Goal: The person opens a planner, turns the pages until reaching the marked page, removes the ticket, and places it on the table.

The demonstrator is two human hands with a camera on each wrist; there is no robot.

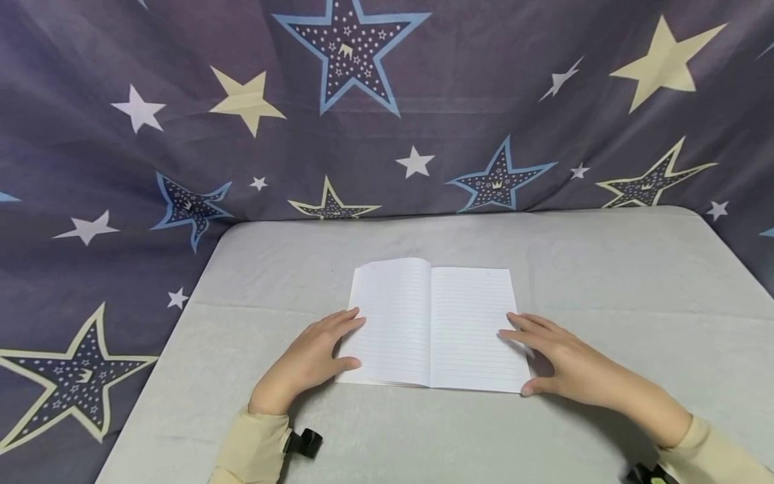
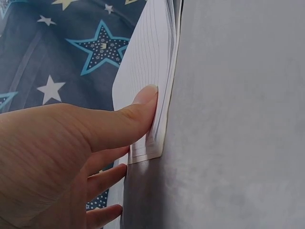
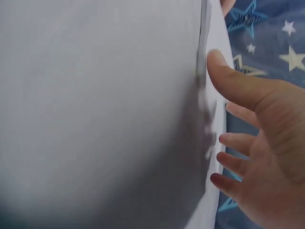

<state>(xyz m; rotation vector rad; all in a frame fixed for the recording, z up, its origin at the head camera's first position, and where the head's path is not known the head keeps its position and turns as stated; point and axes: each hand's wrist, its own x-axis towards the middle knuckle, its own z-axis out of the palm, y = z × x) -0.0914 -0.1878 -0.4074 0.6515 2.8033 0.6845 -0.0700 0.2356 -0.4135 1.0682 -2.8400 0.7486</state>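
An open notebook (image 1: 471,329) with blank, lined white pages lies flat on the table, its spine running up the middle. At its left edge is my left hand (image 1: 314,353), the thumb and fingertips resting on the margin of the left page. The left wrist view shows that thumb (image 2: 143,107) lying over the page edges near a corner, with the fingers spread loosely beyond. My right hand (image 1: 562,359) is at the right edge, fingers extended over the right page and thumb by the lower corner. In the right wrist view its fingers (image 3: 233,164) are spread apart.
A pale grey cloth covers the table (image 1: 423,437). Behind and to the left hangs a dark curtain (image 1: 387,134) printed with stars, meeting the table's far edge. Beige sleeves (image 1: 250,447) and black wrist mounts (image 1: 305,444) sit at both wrists.
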